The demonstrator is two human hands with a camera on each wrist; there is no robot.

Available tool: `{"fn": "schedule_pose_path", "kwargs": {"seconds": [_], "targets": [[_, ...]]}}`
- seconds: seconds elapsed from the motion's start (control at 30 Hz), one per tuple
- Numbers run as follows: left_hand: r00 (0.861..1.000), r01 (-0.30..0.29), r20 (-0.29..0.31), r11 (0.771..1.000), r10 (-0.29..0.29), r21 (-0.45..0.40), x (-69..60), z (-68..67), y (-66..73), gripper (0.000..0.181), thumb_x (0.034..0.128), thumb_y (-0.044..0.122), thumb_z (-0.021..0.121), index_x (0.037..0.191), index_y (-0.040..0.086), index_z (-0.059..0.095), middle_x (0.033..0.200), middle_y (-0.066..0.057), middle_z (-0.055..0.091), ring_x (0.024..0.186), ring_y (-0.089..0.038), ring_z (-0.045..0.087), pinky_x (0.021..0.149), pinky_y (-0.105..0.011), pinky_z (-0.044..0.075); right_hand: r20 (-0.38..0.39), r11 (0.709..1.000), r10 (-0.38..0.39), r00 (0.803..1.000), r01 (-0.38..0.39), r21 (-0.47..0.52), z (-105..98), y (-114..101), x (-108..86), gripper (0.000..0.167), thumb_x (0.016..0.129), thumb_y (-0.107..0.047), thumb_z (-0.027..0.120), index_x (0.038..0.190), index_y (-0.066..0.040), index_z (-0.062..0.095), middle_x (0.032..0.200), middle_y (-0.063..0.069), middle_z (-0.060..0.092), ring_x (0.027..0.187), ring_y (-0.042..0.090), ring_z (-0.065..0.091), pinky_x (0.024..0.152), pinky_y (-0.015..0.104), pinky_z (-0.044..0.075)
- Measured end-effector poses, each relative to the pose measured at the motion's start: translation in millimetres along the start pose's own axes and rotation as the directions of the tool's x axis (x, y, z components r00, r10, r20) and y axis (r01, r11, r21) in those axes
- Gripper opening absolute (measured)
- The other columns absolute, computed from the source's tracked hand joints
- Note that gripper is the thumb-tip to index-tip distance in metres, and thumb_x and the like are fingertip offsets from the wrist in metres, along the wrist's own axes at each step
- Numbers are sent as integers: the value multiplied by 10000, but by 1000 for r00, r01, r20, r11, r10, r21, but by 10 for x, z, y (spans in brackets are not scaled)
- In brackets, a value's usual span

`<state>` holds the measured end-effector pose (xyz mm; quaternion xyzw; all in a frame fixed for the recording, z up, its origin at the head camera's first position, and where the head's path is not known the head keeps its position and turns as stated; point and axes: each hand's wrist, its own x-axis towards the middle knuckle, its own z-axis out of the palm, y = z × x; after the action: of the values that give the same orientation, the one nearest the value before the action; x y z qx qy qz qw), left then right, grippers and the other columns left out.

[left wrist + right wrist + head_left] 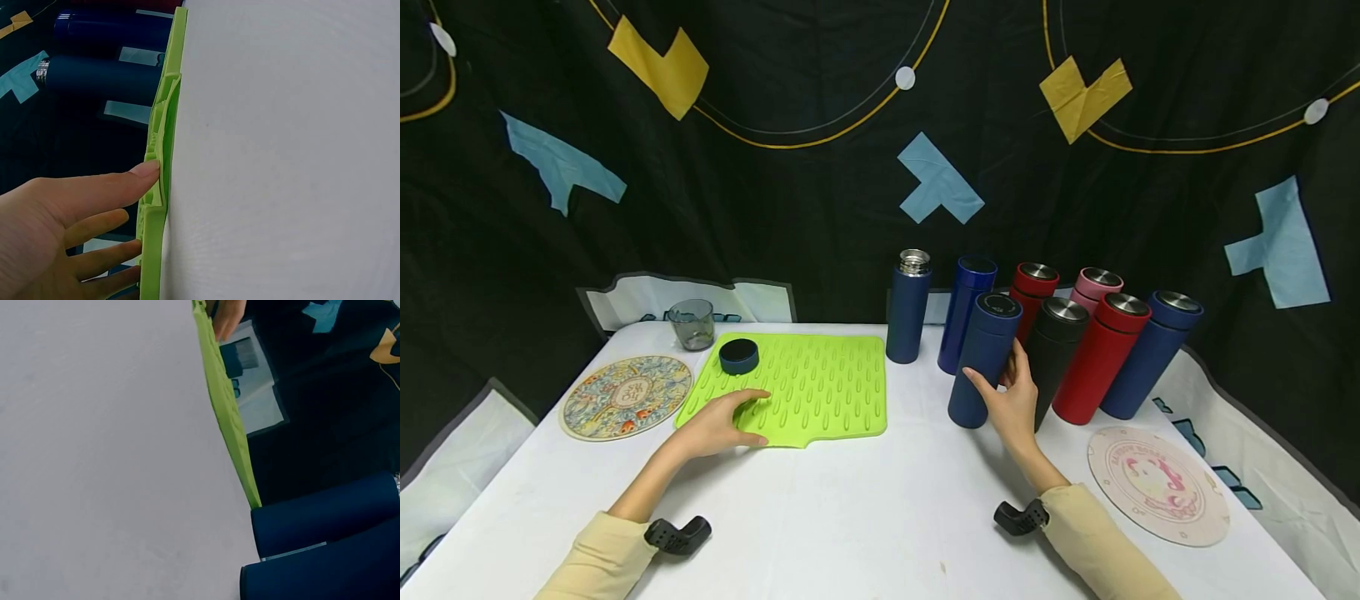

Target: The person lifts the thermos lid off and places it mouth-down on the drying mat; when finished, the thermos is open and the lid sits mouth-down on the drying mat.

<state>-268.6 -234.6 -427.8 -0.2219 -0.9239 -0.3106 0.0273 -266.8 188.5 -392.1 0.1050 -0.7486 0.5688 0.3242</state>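
Observation:
My left hand (718, 425) is over the near left edge of a bright green ridged mat (835, 392), thumb and fingers spread apart. In the left wrist view its thumb (119, 184) overlaps the mat's edge; whether it touches is unclear. A small dark blue round lid (739, 357) lies on the mat beyond that hand. My right hand (1013, 400) grips a navy thermos bottle (985, 358) around its lower body, thumb in front and fingers on its right side. That bottle stands on the table with its lid on. The right wrist view hides this hand.
Behind stands a navy thermos (909, 317) without a lid, beside a shiny blue one (967, 321). Close by the right hand are black (1056, 358), red (1097, 367), pink and blue thermoses. A glass cup (692, 325), patterned round mat (627, 398) and pink round mat (1157, 487) flank them.

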Motion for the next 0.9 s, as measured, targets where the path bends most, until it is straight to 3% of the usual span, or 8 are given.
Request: {"fn": "schedule_pose_path", "kwargs": {"seconds": [0.3, 0.47, 0.6, 0.73, 0.9], "targets": [[999, 24, 29, 1000, -23, -9, -15, -44, 40, 735, 741, 265, 835, 1322, -50, 515, 1342, -305, 483, 1249, -498, 415, 1025, -609, 343, -8, 999, 4, 1000, -4, 33, 0, -40, 6, 819, 752, 17, 802, 1435, 70, 353, 1377, 239, 489, 1240, 336, 511, 1021, 448, 412], [996, -16, 88, 1000, 15, 11, 17, -127, 93, 753, 764, 286, 816, 1344, -59, 484, 1359, -315, 459, 1264, -505, 394, 1037, -619, 320, 5, 999, -49, 999, 49, 9, 2, -136, 10, 800, 728, 18, 820, 1415, 43, 410, 1337, 212, 540, 1185, 323, 563, 967, 420, 469], [995, -70, 78, 997, 67, 27, 72, -171, 165, 724, 772, 246, 815, 1351, -39, 488, 1365, -299, 463, 1272, -490, 397, 1037, -617, 324, 38, 995, -98, 994, 99, -18, 10, -243, 4, 781, 712, 36, 826, 1390, 54, 438, 1320, 217, 555, 1163, 350, 576, 945, 302, 483], [993, -115, 21, 993, 114, 39, 126, -212, 361, 696, 778, 223, 815, 1358, 3, 501, 1370, -248, 488, 1282, -450, 412, 1029, -608, 347, 72, 984, -169, 983, 173, -46, 34, -358, 4, 774, 685, 67, 832, 1364, 71, 460, 1273, 242, 581, 1118, 376, 601, 915, 225, 474], [985, -168, -41, 985, 170, 33, 182, -297, 736, 714, 788, 240, 811, 1397, 70, 478, 1407, -159, 487, 1305, -367, 423, 1032, -579, 368, 110, 962, -256, 960, 264, -66, 90, -508, 23, 777, 661, 80, 842, 1348, 76, 478, 1253, 247, 592, 1102, 384, 608, 928, 354, 491]]}}
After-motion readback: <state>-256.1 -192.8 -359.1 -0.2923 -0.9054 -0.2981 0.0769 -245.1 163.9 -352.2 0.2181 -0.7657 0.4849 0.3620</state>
